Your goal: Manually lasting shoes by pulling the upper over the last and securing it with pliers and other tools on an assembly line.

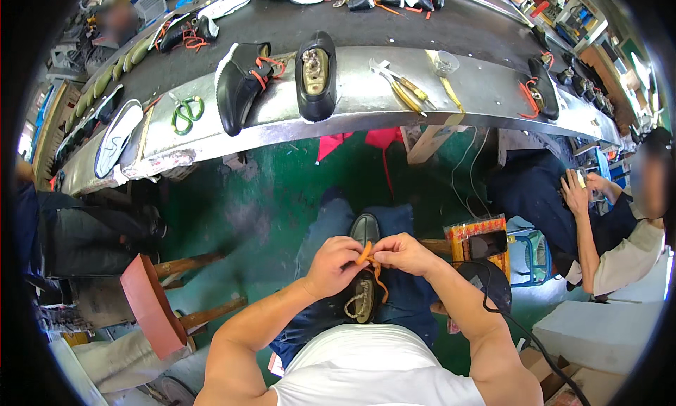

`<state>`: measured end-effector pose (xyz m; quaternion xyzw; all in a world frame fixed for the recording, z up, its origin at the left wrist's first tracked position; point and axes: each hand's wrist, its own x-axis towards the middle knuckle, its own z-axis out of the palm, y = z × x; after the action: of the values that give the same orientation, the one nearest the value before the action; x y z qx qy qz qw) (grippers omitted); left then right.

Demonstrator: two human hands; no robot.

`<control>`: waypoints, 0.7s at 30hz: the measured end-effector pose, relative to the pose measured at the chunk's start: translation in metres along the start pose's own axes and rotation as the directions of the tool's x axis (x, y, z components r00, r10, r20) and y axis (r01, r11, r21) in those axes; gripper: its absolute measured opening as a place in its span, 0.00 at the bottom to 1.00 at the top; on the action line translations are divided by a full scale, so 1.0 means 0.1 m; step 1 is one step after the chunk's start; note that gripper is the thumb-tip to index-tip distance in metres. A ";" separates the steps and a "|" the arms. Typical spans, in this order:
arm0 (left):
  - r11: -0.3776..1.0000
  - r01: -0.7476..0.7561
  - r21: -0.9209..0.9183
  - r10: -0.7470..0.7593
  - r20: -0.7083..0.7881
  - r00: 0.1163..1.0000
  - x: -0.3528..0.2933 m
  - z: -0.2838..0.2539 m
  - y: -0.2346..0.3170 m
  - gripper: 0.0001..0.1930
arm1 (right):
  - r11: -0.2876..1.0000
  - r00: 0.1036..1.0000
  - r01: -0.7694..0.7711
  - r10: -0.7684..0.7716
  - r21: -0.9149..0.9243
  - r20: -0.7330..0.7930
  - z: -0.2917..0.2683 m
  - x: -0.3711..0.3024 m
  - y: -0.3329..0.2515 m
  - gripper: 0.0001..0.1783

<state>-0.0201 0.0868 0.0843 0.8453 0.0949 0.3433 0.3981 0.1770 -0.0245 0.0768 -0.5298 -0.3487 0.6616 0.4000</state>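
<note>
A black shoe lies across my lap, its toe pointing away from me. An orange shoelace runs from its front, and one end hangs down beside the opening. My left hand is closed in a pinch on the lace, just over the shoe. Close beside it, my right hand pinches the same lace between thumb and fingers. Part of the lace bends up between the two hands. The hands hide the middle of the shoe. Inside the opening sits a pale form with a cord loop.
Ahead runs a bench with a metal edge, bearing black shoes, green-handled scissors, pincers and a clear cup. A stool stands left. At right, a co-worker sits, and a black cable passes my arm.
</note>
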 end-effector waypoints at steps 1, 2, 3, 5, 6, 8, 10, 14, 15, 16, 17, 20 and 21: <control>1.000 0.013 -0.005 -0.013 -0.002 1.000 -0.12 0.04 0.00 0.10 | 0.990 0.991 0.124 -0.127 -0.066 -0.048 0.02 -0.01 0.01 0.09; 0.828 0.408 -0.386 -0.450 -0.022 0.893 -0.28 0.09 0.00 0.07 | 0.981 0.989 0.118 -0.131 -0.157 -0.074 0.01 -0.06 0.01 0.08; 0.379 0.627 -0.680 -0.778 0.134 0.614 -0.41 0.11 0.00 0.06 | 0.915 0.975 0.141 -0.195 -0.378 -0.109 0.03 -0.12 -0.15 0.08; 0.055 0.769 -0.637 -0.906 0.291 0.307 -0.45 -0.12 -0.04 0.10 | 0.892 0.957 0.194 -0.264 -0.407 -0.122 -0.04 -0.14 -0.13 0.08; 0.105 0.787 -0.608 -0.934 0.211 0.288 -0.61 -0.18 -0.15 0.09 | 0.954 0.971 0.171 -0.206 -0.247 -0.121 -0.07 -0.12 -0.14 0.08; 0.682 0.699 -0.215 -0.730 -0.142 0.668 -0.99 -0.23 -0.34 0.28 | 0.986 0.982 0.147 -0.155 -0.080 -0.108 -0.06 -0.11 -0.18 0.08; 0.874 0.480 0.073 -0.460 -0.191 0.867 -0.37 -0.25 0.14 0.36 | 0.985 0.981 0.175 -0.175 -0.012 -0.088 -0.11 -0.03 -0.17 0.09; 0.976 0.014 0.217 -0.075 0.277 0.958 -0.12 -0.24 -0.10 0.13 | 0.970 0.975 0.215 -0.207 0.113 -0.075 -0.07 0.06 -0.19 0.09; 0.976 0.017 0.216 -0.077 0.277 0.958 -0.19 -0.17 -0.12 0.13 | 0.971 0.976 0.212 -0.204 0.113 -0.074 -0.07 0.04 -0.19 0.09; 0.973 0.221 0.067 -0.230 0.209 0.951 -0.25 -0.12 -0.13 0.09 | 0.976 0.980 0.190 -0.182 0.106 -0.079 -0.07 0.02 -0.21 0.09; 0.911 0.402 -0.094 -0.384 0.163 0.909 -0.29 -0.09 -0.15 0.05 | 0.981 0.983 0.170 -0.162 0.097 -0.082 -0.08 0.00 -0.25 0.09; 0.561 0.705 -0.434 -0.715 0.175 0.677 -0.28 -0.03 -0.04 0.05 | 0.986 0.982 0.158 -0.152 0.046 -0.111 -0.01 -0.05 -0.34 0.09; 0.563 0.703 -0.434 -0.712 0.177 0.679 -0.28 -0.04 -0.03 0.05 | 0.986 0.982 0.160 -0.154 0.045 -0.113 -0.01 -0.05 -0.34 0.09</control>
<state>-0.0431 0.0789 0.0701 0.6101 0.3432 0.1749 0.6924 0.1838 -0.0141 0.1087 -0.5249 -0.3491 0.6072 0.4837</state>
